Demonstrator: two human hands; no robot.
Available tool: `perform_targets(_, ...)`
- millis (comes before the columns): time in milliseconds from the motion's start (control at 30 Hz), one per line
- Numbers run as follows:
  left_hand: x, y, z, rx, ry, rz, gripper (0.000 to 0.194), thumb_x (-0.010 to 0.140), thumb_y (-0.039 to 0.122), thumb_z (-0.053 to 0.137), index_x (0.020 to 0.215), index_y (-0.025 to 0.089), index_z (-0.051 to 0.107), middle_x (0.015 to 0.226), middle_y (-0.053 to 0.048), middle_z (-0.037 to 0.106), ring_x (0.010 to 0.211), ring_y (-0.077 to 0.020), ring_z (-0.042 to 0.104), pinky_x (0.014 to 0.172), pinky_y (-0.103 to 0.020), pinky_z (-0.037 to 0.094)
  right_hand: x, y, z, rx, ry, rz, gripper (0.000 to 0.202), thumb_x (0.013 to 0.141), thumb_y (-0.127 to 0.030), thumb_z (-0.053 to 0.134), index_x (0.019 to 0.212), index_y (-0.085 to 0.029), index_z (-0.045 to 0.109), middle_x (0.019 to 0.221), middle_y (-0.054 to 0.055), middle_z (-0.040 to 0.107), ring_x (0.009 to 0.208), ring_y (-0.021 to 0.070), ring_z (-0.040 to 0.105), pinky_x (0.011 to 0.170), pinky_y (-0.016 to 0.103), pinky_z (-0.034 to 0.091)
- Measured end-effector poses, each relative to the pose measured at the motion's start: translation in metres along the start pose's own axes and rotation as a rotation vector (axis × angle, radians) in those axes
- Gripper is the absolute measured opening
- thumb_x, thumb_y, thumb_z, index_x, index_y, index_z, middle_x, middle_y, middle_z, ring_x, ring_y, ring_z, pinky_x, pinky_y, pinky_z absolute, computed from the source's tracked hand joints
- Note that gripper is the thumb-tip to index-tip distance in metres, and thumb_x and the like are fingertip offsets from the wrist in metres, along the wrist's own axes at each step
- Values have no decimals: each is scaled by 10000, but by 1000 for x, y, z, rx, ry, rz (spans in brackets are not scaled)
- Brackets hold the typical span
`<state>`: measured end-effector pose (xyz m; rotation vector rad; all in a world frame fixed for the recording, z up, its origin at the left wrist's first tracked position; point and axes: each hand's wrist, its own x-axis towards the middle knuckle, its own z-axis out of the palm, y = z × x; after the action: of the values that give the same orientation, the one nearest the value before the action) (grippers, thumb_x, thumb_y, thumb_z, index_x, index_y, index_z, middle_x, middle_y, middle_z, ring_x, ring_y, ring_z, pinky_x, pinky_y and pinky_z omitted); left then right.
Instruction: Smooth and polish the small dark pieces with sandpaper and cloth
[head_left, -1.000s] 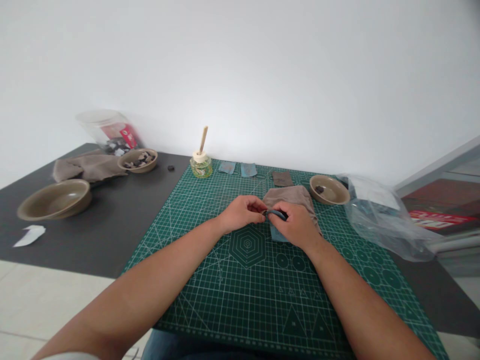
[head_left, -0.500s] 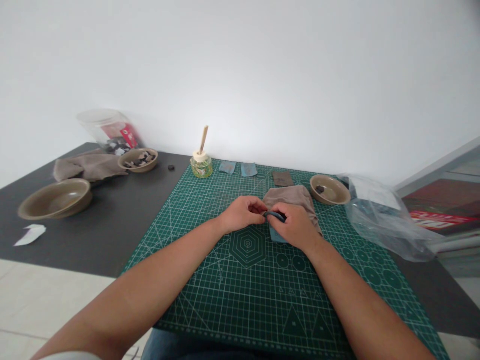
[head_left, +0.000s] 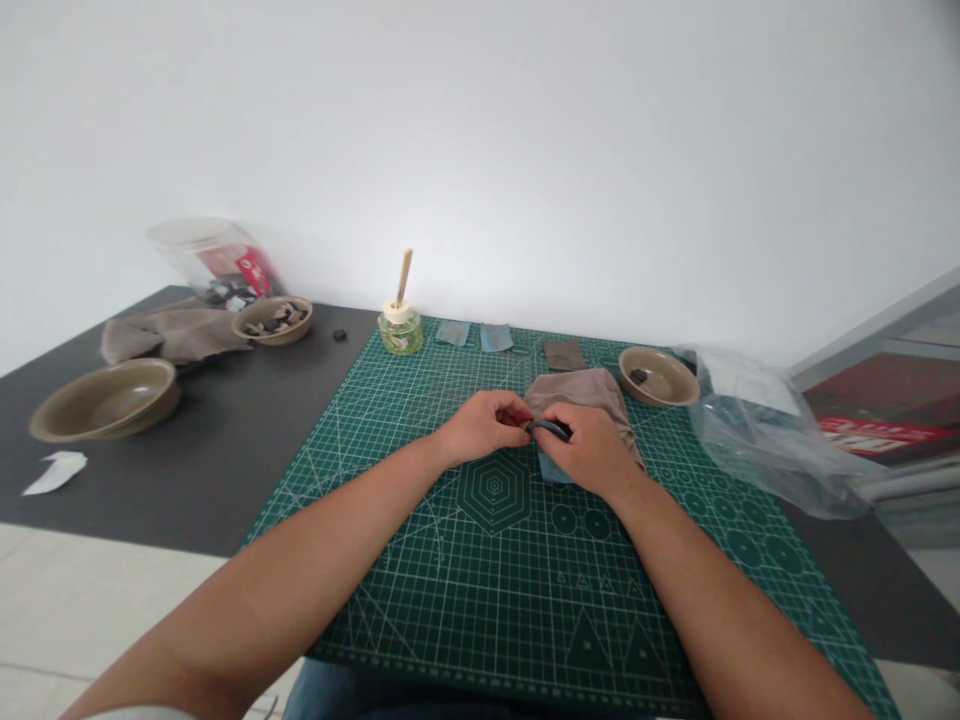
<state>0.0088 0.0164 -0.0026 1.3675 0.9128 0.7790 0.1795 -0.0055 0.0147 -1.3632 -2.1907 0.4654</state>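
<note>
My right hand (head_left: 589, 448) is closed around a dark, curved, loop-like piece (head_left: 549, 429), most of it hidden in the palm. At the piece's left end, the thumb and fingers of my left hand (head_left: 491, 428) are pinched together; what lies between them is too small to make out. Under and behind my right hand lies a brown folded cloth (head_left: 581, 388). A blue fabric patch (head_left: 553, 470) pokes out below that hand. Both hands are just above the green cutting mat (head_left: 495, 590).
Blue patches (head_left: 496, 338), a brown patch (head_left: 564, 355) and a reed diffuser bottle (head_left: 401, 328) line the mat's back. A bowl (head_left: 658, 378) and clear plastic bag (head_left: 772, 440) are right. Left are a bowl of scraps (head_left: 274, 320), another bowl (head_left: 105, 400), brown cloth (head_left: 176, 335) and jar (head_left: 206, 260).
The view has shifted very slightly. Both hands keep nearly the same place and grip, with the dark curved piece between them.
</note>
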Motion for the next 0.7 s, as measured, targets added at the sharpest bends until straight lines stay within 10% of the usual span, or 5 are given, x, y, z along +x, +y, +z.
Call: perform_targets(700, 0, 1, 0, 5, -11, -2, 212, 578, 18, 627, 766, 116, 611, 628, 44, 585, 586, -60, 516, 581, -199, 399, 0, -1, -5, -43, 66, 50, 113, 758, -197, 566, 698, -163, 656, 632, 6, 645, 595, 139, 555, 573, 260, 345)
